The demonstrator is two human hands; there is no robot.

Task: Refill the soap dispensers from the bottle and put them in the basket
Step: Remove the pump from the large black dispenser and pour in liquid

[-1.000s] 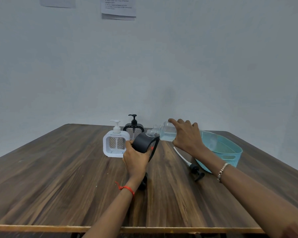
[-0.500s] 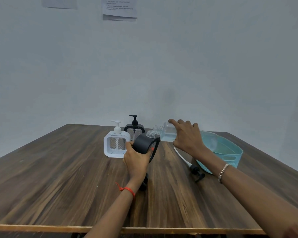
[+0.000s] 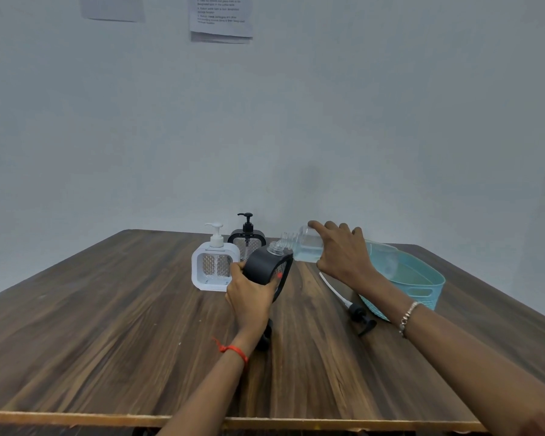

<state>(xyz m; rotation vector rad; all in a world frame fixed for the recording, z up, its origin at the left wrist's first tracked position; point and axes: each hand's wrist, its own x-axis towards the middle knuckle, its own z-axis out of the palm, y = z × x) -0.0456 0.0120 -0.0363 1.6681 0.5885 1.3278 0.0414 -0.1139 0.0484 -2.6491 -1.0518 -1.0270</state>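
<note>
The left hand (image 3: 249, 294) holds the black dispenser (image 3: 266, 267) tilted so the bottle (image 3: 302, 245), gripped by the right hand (image 3: 343, 253), can pour into it.

Left of the left hand's fingers (image 3: 238, 269) stands the white square plastic dispenser (image 3: 214, 269), almost touching. Beyond them rises a black square dispenser (image 3: 246, 240). Under the right hand's fingers (image 3: 334, 240) lies a loose black pump with white tube (image 3: 348, 302), beside the turquoise plastic basket (image 3: 422, 286). The dark wooden table (image 3: 92, 325) lies bare further left.
</note>
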